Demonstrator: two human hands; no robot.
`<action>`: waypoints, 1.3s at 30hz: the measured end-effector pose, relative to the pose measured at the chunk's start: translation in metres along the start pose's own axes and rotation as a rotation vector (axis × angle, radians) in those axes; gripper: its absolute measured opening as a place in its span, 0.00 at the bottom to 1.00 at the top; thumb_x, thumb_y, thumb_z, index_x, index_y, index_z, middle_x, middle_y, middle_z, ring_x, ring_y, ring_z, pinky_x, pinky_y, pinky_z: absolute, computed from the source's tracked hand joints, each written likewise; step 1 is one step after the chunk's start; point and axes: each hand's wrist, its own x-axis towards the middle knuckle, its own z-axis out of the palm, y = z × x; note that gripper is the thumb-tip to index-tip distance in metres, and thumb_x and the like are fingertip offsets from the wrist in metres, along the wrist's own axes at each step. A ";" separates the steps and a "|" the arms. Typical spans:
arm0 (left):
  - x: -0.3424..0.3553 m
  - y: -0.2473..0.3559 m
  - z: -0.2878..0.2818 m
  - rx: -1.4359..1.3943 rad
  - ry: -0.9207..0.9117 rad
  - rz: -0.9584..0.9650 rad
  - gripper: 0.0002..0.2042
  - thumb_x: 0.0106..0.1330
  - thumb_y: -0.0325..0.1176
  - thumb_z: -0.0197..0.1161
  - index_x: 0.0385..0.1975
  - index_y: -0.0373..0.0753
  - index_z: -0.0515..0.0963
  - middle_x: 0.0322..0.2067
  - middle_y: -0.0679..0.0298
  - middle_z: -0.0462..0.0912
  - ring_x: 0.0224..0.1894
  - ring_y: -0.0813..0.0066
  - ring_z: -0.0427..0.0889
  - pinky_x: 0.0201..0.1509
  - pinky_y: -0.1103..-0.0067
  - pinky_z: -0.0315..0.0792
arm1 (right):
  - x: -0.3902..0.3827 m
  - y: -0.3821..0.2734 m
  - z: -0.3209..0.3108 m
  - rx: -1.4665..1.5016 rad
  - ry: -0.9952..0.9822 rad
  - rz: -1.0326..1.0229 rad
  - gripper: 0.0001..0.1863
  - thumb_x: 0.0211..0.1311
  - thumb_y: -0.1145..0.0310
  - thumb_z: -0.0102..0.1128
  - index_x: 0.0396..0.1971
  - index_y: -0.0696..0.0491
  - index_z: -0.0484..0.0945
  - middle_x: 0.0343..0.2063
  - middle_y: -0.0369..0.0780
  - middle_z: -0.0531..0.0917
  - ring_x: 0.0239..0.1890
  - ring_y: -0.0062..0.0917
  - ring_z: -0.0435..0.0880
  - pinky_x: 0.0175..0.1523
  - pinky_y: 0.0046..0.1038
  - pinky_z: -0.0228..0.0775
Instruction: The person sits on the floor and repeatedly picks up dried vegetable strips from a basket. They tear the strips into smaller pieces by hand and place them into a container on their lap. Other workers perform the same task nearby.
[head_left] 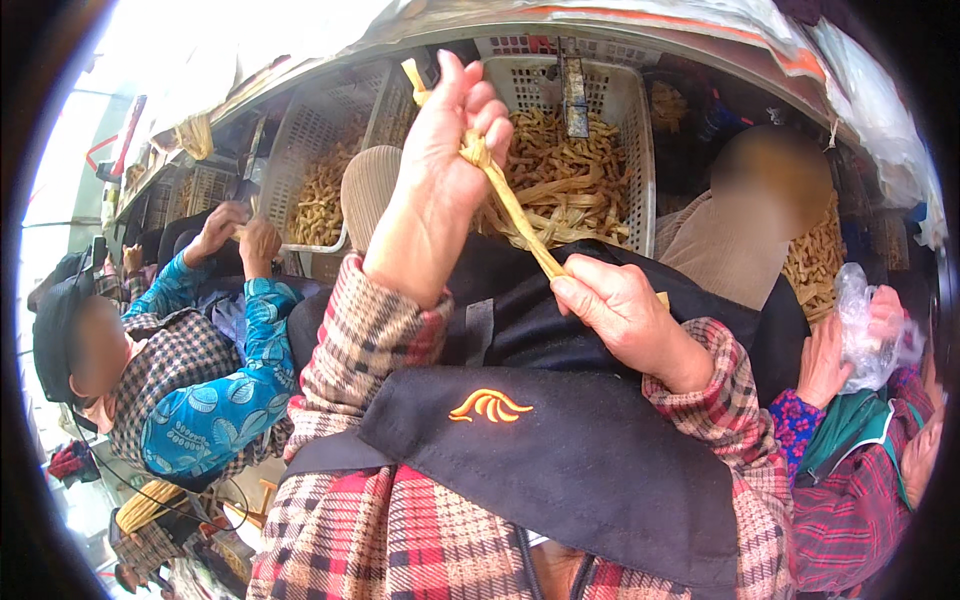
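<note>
A long, pale yellow, pliant strip point(525, 225) stretches slantwise between my hands, with a knot near its upper part. My left hand point(447, 150) is raised, palm toward me, its fingers curled around the strip, whose short end sticks out above the thumb side. Lower and to the right, my right hand point(622, 308) pinches the other end between thumb and fingers. Just beyond my hands stands a white plastic crate point(640, 150), holding many small knotted yellow pieces point(590, 165) and longer loose strips point(570, 205). The strip's exact material cannot be made out.
Another white crate point(290, 140) of knotted pieces stands to the left. A person in blue patterned sleeves point(205, 410) works close by there. At right, other hands point(822, 362) are beside a clear plastic bag point(868, 335). A metal bar point(575, 95) crosses the crate's far rim.
</note>
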 end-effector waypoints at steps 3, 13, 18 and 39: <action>-0.016 -0.025 0.048 0.214 0.158 -0.075 0.29 0.73 0.59 0.49 0.53 0.34 0.70 0.36 0.58 0.77 0.29 0.70 0.72 0.36 0.72 0.71 | 0.003 0.010 -0.002 0.034 0.126 0.070 0.15 0.73 0.64 0.51 0.29 0.59 0.73 0.20 0.44 0.77 0.23 0.28 0.75 0.33 0.30 0.69; -0.008 -0.030 0.036 0.963 0.069 0.109 0.17 0.76 0.50 0.52 0.40 0.41 0.74 0.19 0.79 0.60 0.18 0.90 0.54 0.20 0.87 0.47 | 0.005 0.009 -0.024 -0.114 -0.036 0.167 0.14 0.74 0.63 0.52 0.31 0.57 0.76 0.24 0.39 0.79 0.29 0.25 0.80 0.40 0.27 0.71; -0.028 -0.063 0.048 1.689 -0.464 0.196 0.15 0.69 0.39 0.60 0.36 0.29 0.77 0.27 0.68 0.79 0.32 0.83 0.74 0.35 0.78 0.71 | 0.043 0.008 -0.061 -0.261 0.542 -0.521 0.21 0.65 0.65 0.60 0.56 0.56 0.71 0.47 0.45 0.80 0.47 0.37 0.82 0.52 0.30 0.74; 0.073 0.001 -0.058 1.492 0.203 0.527 0.10 0.72 0.36 0.59 0.37 0.38 0.84 0.28 0.67 0.84 0.32 0.83 0.76 0.41 0.81 0.72 | 0.157 0.064 -0.095 -0.618 0.577 -0.398 0.07 0.68 0.67 0.59 0.37 0.55 0.75 0.27 0.42 0.78 0.29 0.29 0.79 0.35 0.27 0.71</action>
